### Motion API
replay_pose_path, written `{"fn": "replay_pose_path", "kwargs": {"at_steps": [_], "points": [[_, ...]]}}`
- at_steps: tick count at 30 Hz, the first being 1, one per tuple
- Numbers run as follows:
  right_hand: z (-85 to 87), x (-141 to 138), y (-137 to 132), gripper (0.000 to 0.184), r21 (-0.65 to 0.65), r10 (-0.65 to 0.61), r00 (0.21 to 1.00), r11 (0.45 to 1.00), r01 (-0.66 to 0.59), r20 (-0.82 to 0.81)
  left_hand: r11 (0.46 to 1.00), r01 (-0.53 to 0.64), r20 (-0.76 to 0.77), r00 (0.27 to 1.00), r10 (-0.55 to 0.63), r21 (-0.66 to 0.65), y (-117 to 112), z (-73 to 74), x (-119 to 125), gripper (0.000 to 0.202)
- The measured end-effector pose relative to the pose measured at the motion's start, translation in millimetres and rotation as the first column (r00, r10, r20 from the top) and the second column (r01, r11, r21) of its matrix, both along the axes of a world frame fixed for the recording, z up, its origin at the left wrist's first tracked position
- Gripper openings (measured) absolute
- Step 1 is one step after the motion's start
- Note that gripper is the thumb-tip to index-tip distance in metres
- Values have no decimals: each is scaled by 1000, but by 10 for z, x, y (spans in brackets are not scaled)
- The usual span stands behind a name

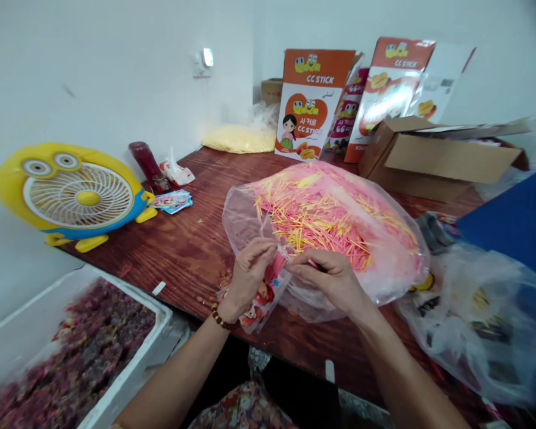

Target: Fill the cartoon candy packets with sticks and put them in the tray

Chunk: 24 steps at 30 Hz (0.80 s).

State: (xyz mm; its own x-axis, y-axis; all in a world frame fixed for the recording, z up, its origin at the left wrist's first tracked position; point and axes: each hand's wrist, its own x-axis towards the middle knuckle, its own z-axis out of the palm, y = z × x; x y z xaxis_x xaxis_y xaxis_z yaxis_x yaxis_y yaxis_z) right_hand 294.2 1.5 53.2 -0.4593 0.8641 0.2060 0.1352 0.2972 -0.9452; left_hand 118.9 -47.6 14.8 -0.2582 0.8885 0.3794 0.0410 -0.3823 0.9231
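Note:
My left hand (245, 277), with a beaded bracelet at the wrist, is closed on a small printed plastic pouch (259, 307). Pink sticks (277, 264) show at the pouch's top end, beside my left fingertips. My right hand (328, 277) is close by on the right, thumb and fingers pinched together. A bit of a dark pink stick (313, 264) shows between those fingers; how many it holds is hidden. Just beyond both hands lies a large clear plastic bag (238, 215), open towards me, heaped with thin pink and yellow sticks (312, 229).
On the wooden table (174, 256) stand a yellow fan (88, 199), a dark red bottle (143, 159), a tissue pack (177, 173) and flat printed pouches (174, 201). Cartons (310, 107) and an open brown box (446, 158) stand behind. A white tub (161, 310) sits lower left; a plastic bag (495, 316) lies right.

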Motion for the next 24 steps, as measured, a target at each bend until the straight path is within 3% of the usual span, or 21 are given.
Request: {"fn": "replay_pose_path", "kwargs": {"at_steps": [3, 5, 8, 11, 19, 24], "points": [[-12, 1, 69, 18, -82, -48, 997, 996, 43, -62, 995, 53, 81, 996, -46, -79, 28, -34, -34, 17], [-38, -4, 106, 19, -125, -86, 993, 989, 76, -83, 976, 147, 219, 970, -110, -160, 40, -65, -70, 18], [-86, -25, 116, 17, -169, -96, 989, 983, 76, -112, 898, 355, 400, 886, -233, -262, 33, -104, -122, 23], [-141, -56, 88, 19, -205, -108, 984, 976, 78, -144, 810, 488, 442, 836, -326, -325, 10, -127, -135, 29], [-320, -86, 59, 27, -415, -62, 977, 909, -29, -204, 878, 346, 328, 914, -238, -330, -6, -126, -51, 26], [-405, -151, 32, 21, -328, -22, 984, 944, -38, -177, 892, 304, 272, 937, -217, -334, 1, -155, -29, 23]]}}
